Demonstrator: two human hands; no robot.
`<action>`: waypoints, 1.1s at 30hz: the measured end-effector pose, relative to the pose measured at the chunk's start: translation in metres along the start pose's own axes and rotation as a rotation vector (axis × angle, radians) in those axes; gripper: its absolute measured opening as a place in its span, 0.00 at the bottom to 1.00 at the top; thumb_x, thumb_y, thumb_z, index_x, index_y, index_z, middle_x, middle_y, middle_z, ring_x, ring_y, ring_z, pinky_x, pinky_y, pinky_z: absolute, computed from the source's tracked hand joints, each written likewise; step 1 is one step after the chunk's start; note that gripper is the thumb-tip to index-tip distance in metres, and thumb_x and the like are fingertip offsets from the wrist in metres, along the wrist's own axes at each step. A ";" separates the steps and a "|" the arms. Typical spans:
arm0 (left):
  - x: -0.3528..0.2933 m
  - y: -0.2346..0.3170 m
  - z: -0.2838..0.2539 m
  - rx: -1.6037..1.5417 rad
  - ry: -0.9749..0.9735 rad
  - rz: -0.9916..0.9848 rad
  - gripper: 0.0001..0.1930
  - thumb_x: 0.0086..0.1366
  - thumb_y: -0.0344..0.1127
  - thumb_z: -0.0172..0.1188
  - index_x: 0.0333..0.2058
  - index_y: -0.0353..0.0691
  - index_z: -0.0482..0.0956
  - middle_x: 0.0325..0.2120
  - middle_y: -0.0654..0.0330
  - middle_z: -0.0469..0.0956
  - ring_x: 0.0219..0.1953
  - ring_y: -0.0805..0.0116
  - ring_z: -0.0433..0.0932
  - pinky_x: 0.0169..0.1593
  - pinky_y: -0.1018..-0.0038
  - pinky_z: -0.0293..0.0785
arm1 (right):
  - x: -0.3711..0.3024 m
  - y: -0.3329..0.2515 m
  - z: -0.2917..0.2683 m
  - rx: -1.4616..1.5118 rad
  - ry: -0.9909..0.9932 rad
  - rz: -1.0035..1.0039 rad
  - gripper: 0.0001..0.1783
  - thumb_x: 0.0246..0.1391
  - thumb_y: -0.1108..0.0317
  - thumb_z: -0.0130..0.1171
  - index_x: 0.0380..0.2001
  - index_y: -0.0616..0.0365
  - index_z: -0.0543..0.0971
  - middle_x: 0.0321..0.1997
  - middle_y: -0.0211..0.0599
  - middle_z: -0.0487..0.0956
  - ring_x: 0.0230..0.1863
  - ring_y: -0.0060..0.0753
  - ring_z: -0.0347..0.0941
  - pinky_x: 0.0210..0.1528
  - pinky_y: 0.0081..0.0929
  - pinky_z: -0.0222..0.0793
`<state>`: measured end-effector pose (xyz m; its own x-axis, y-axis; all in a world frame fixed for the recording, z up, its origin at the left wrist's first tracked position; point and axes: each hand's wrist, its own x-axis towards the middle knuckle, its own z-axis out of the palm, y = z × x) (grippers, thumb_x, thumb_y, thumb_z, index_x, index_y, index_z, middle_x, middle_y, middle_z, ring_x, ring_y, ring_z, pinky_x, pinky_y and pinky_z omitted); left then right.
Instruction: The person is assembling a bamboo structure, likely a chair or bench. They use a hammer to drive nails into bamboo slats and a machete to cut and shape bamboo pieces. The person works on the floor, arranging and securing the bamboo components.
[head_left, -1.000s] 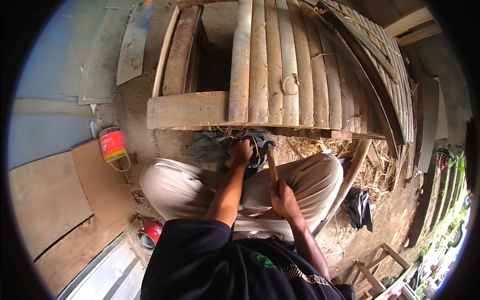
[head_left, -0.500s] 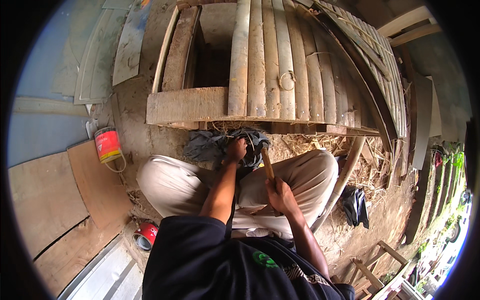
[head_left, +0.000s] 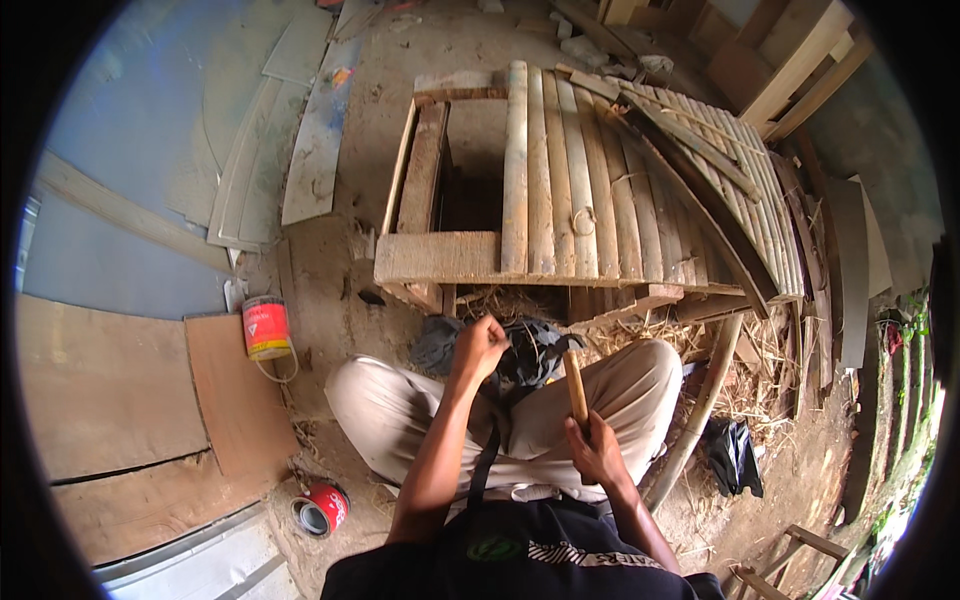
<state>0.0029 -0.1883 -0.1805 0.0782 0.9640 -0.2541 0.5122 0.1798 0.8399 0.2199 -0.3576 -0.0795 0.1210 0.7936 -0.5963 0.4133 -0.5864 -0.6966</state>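
My right hand [head_left: 597, 452] is wrapped round a light wooden handle [head_left: 576, 388] that points up and away over my right thigh. What sits at its far end is too dark to make out. In front of my lap my left hand [head_left: 482, 346] is raised with its fingers closed. Anything small inside them is hidden. Just beyond and below that hand lies crumpled dark cloth or plastic [head_left: 532, 352], with bits of straw on it, on the ground between my knees and the bamboo bench.
A bench topped with bamboo poles [head_left: 560, 180] stands ahead, its left end an open wooden frame [head_left: 440, 257]. A dark plank [head_left: 705, 205] lies across it. At left are a red-and-yellow bucket [head_left: 265, 328] and a red can [head_left: 321, 509]. A black plastic bag [head_left: 733, 457] lies right.
My left hand has lifted off the dark material, back toward me. The right hand still grips the handle. My view has shifted, taking in more of the ground beyond the bench.
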 end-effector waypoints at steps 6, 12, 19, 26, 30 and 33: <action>-0.070 0.088 -0.097 -0.560 -0.132 -0.140 0.13 0.65 0.28 0.64 0.48 0.33 0.82 0.30 0.62 0.81 0.22 0.83 0.71 0.23 0.84 0.67 | -0.043 -0.037 -0.042 0.189 -0.137 -0.065 0.22 0.66 0.53 0.55 0.48 0.64 0.72 0.18 0.31 0.72 0.19 0.23 0.67 0.23 0.27 0.64; 0.059 0.208 -0.120 -0.406 0.215 0.638 0.12 0.71 0.34 0.58 0.47 0.34 0.80 0.40 0.60 0.83 0.41 0.72 0.82 0.44 0.76 0.76 | -0.002 -0.137 -0.071 0.424 -0.075 -0.432 0.19 0.69 0.55 0.52 0.47 0.62 0.70 0.23 0.21 0.68 0.20 0.11 0.62 0.20 0.15 0.58; 0.219 0.259 -0.087 0.316 0.375 0.828 0.05 0.65 0.29 0.53 0.39 0.40 0.74 0.33 0.46 0.82 0.36 0.43 0.81 0.41 0.53 0.77 | 0.098 -0.276 -0.095 0.594 0.021 -0.614 0.15 0.70 0.55 0.50 0.38 0.57 0.68 0.22 0.21 0.63 0.15 0.11 0.57 0.13 0.17 0.54; 0.248 0.234 -0.068 0.504 0.414 0.535 0.07 0.66 0.31 0.52 0.42 0.44 0.74 0.31 0.48 0.83 0.35 0.45 0.83 0.43 0.52 0.78 | 0.178 -0.314 -0.112 0.557 0.116 -0.647 0.15 0.70 0.55 0.51 0.35 0.55 0.68 0.23 0.22 0.64 0.16 0.14 0.58 0.15 0.18 0.57; 0.247 0.234 -0.070 0.508 0.430 0.530 0.06 0.67 0.33 0.51 0.42 0.46 0.74 0.31 0.50 0.83 0.34 0.46 0.83 0.41 0.52 0.77 | 0.222 -0.326 -0.110 0.555 0.090 -0.651 0.14 0.69 0.56 0.51 0.36 0.55 0.69 0.24 0.23 0.66 0.16 0.14 0.58 0.15 0.19 0.58; 0.246 0.238 -0.071 0.527 0.400 0.444 0.08 0.67 0.34 0.52 0.44 0.47 0.74 0.33 0.52 0.84 0.35 0.49 0.84 0.46 0.53 0.75 | 0.252 -0.334 -0.107 0.553 0.062 -0.679 0.14 0.69 0.57 0.52 0.36 0.56 0.69 0.24 0.24 0.66 0.15 0.15 0.59 0.14 0.21 0.58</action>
<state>0.0835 0.1057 -0.0087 0.1077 0.9389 0.3270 0.8499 -0.2576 0.4597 0.2093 0.0554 0.0453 0.0634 0.9976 0.0290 -0.0811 0.0341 -0.9961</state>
